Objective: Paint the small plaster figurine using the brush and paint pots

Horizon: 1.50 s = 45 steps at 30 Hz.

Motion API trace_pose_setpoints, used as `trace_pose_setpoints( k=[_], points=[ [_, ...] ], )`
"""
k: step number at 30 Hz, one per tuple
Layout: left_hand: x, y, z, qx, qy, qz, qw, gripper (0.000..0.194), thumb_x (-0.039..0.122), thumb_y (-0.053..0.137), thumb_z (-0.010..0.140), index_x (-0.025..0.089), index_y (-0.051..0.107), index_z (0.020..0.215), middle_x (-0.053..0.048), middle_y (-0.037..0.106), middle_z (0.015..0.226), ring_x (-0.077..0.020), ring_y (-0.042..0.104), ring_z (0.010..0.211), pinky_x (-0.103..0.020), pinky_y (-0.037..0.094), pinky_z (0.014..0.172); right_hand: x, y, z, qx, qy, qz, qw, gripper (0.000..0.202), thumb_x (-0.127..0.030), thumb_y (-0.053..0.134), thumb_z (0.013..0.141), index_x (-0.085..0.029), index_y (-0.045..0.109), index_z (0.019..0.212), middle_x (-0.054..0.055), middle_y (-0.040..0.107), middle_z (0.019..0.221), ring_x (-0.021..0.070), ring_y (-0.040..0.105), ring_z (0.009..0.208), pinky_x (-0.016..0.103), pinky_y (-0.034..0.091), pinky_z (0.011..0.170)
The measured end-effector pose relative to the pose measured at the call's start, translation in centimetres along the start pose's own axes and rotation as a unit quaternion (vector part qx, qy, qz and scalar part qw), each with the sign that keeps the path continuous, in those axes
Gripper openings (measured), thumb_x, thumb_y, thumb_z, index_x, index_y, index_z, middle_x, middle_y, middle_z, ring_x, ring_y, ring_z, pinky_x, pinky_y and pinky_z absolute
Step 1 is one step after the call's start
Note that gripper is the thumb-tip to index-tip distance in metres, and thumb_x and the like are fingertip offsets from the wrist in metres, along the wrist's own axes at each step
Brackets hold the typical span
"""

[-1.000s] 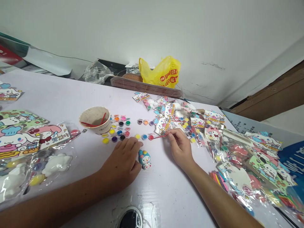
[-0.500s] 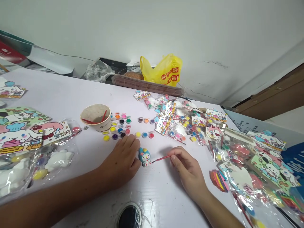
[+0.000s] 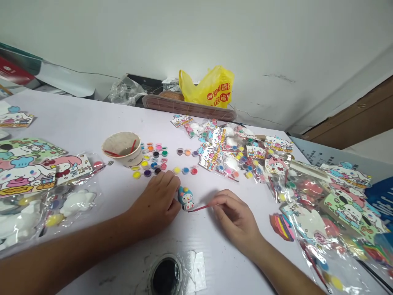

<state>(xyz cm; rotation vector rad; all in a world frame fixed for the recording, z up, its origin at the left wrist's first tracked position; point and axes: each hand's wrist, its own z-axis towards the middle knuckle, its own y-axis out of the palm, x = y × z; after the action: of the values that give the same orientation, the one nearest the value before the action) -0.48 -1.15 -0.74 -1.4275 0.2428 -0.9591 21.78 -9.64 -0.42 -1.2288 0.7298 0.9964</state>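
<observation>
Figurine [image 3: 186, 200] looks light and stiff, best held by its blue head [image 3: 186, 191]; right hand [image 3: 238, 221] pinches a brush [image 3: 202, 207], left hand [image 3: 159, 200] grip unclear.

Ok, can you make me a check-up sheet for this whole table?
Surface: white table; dark round thing in front, unclear what.
Job's things: painted figurine; red brush, tip near its base; paint pots; paper cup with red sticks.
Clutter: printed cards and clear packets, both sides.
Hands: left hand beside the figurine, contact unclear; right hand grips the brush.
Cables: thin cord along the wall.
Surroundings: yellow bag behind the table.
</observation>
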Motion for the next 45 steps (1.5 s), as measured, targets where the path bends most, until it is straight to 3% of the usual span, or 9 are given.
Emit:
trace_pose_setpoints(
  k=[45],
  points=[
    [0.01,-0.03,-0.02,0.009,0.007,-0.005,1.000,0.021,0.005,0.040,0.072,0.018,0.041,0.088,-0.005,0.044,0.088,-0.0232,0.039,0.081,-0.040,0.039,0.072,-0.22,0.48,-0.28,0.016,-0.049,-0.049,0.997,0.026,-0.008,0.051,0.091,-0.023,0.071,0.099,0.006,0.063,0.089,0.0183,0.063,0.078,0.027,0.048,0.056]
  ],
)
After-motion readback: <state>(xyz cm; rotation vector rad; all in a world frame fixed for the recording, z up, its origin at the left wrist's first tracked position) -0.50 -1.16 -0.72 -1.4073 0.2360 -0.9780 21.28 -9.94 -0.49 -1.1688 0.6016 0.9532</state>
